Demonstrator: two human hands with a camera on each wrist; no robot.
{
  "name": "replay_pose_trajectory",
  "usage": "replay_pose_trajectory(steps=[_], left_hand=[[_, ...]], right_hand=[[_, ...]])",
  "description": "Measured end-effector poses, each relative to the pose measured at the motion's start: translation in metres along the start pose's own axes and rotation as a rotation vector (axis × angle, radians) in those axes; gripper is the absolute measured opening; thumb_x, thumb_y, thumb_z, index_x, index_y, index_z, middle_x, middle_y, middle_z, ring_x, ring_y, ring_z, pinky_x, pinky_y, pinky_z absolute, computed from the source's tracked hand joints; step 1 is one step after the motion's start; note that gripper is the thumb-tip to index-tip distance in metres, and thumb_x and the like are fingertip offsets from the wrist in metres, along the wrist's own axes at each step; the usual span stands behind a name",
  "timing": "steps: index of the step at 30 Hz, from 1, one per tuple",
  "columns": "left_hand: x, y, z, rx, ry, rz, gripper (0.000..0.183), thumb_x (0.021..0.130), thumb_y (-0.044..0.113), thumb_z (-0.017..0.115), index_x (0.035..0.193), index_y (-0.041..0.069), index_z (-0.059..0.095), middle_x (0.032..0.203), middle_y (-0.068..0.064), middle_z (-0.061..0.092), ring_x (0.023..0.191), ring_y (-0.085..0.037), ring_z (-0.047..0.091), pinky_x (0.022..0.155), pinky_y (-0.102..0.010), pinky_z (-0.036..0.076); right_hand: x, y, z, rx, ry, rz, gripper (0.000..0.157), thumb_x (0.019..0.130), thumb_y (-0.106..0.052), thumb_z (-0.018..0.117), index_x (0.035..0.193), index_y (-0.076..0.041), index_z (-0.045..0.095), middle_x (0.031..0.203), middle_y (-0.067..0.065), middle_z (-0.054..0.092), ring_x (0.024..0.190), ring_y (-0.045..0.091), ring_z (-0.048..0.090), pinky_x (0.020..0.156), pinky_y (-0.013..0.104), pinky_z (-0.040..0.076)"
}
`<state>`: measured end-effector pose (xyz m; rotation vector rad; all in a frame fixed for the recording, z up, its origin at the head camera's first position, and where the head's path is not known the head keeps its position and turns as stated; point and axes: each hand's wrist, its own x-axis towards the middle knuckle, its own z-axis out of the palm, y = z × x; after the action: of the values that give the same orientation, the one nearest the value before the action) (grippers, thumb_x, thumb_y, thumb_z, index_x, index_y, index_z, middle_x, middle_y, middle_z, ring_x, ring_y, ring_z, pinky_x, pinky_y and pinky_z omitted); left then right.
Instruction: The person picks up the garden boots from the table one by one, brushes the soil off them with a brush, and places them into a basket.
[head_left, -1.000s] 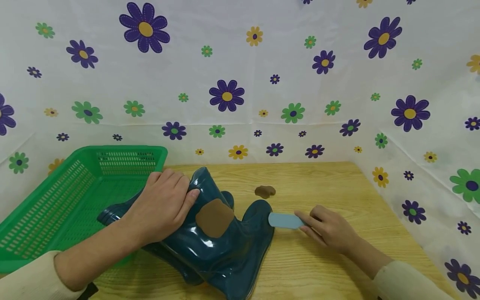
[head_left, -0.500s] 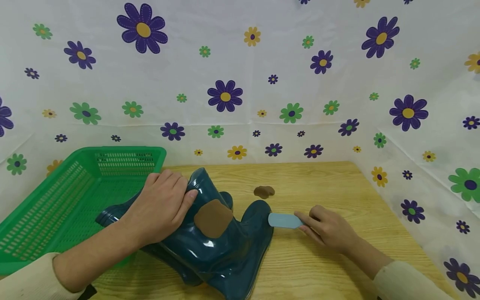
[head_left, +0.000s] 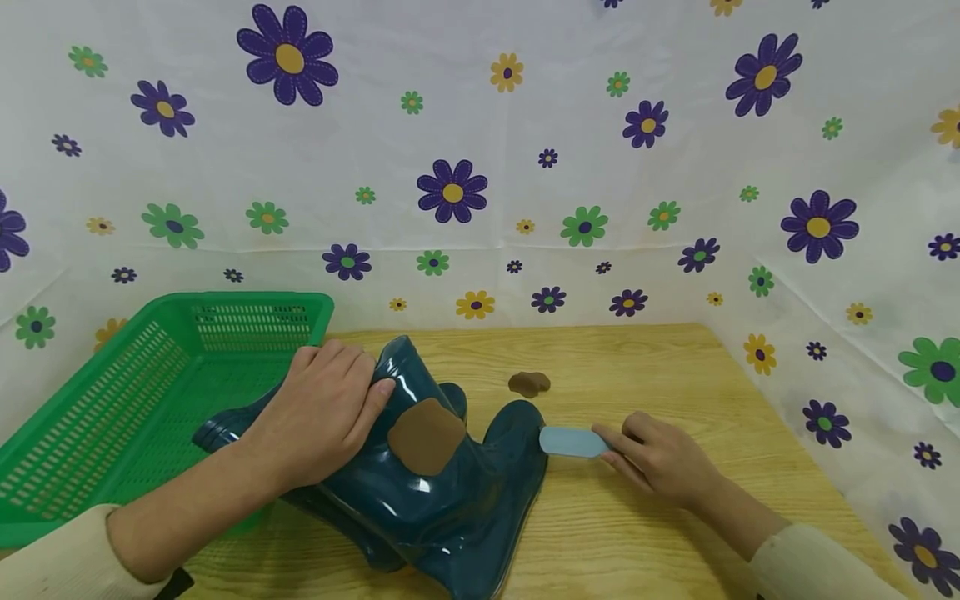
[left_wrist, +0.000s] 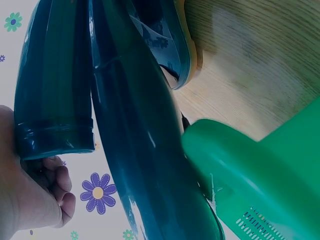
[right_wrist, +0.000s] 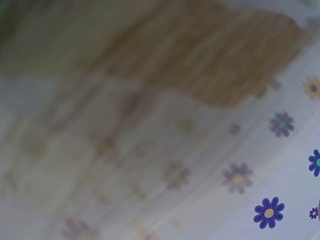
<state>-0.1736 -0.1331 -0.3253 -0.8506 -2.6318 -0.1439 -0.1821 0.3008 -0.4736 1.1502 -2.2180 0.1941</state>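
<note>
My left hand (head_left: pixel 322 417) grips the top of a glossy dark teal rubber boot (head_left: pixel 397 508), whose shaft leans up toward the back. A tan, rounded patch of what looks like mud (head_left: pixel 427 437) lies on that shaft. Beneath it a second rubber boot (left_wrist: pixel 135 150) lies with its shaft toward the left, partly hidden. In the head view my right hand (head_left: pixel 660 458) pinches a flat, light-blue, round-ended piece (head_left: pixel 573 442), its kind unclear. The piece's left end is right at the upper boot's toe. The right wrist view is mostly blurred and does not show the hand's work.
A green perforated plastic basket (head_left: pixel 142 333) stands at the left, with the boots close against its right side. A small brown irregular blob (head_left: pixel 529 384) lies on the wooden table (head_left: pixel 645 358) behind the boots. A flower-print sheet (head_left: pixel 525 117) hangs at the back and right.
My right hand and the light-blue piece have shifted very slightly to the right. My left hand and the boots hold the same position.
</note>
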Motion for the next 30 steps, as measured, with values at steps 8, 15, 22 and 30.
replay_pose_trajectory(steps=[8,15,22,30], left_hand=[[0.001,0.001,0.0,-0.005,-0.003,-0.002,0.025,0.102,0.028,0.05,0.082,0.013,0.05,0.075,0.0,0.043,0.084,-0.023,0.044,0.076,-0.041,0.032],[0.001,0.001,0.0,-0.016,0.009,0.003,0.025,0.102,0.027,0.05,0.081,0.014,0.05,0.075,0.0,0.043,0.084,-0.024,0.045,0.077,-0.041,0.032],[0.001,0.0,0.0,-0.018,0.0,-0.004,0.024,0.103,0.028,0.049,0.083,0.013,0.052,0.077,-0.001,0.046,0.086,-0.024,0.046,0.079,-0.042,0.033],[0.002,0.0,0.0,-0.023,-0.002,0.0,0.025,0.103,0.027,0.049,0.082,0.014,0.051,0.076,0.0,0.045,0.085,-0.024,0.045,0.078,-0.041,0.032]], right_hand=[[-0.003,0.0,-0.003,-0.007,-0.01,0.006,0.049,0.108,-0.04,0.037,0.118,-0.009,0.073,0.079,-0.001,0.048,0.062,0.004,0.033,0.054,0.018,0.034],[-0.006,0.002,-0.004,-0.016,-0.006,0.0,0.049,0.109,-0.039,0.036,0.119,-0.007,0.073,0.077,-0.001,0.046,0.061,0.004,0.03,0.053,0.018,0.033],[-0.012,0.007,-0.006,-0.087,0.021,0.04,0.05,0.109,-0.038,0.037,0.112,-0.005,0.075,0.075,0.0,0.046,0.06,0.005,0.033,0.05,0.017,0.033],[-0.024,0.02,-0.014,-0.275,0.021,0.282,0.068,0.109,-0.045,0.024,0.105,-0.001,0.075,0.071,0.007,0.05,0.058,0.015,0.042,0.043,0.025,0.036]])
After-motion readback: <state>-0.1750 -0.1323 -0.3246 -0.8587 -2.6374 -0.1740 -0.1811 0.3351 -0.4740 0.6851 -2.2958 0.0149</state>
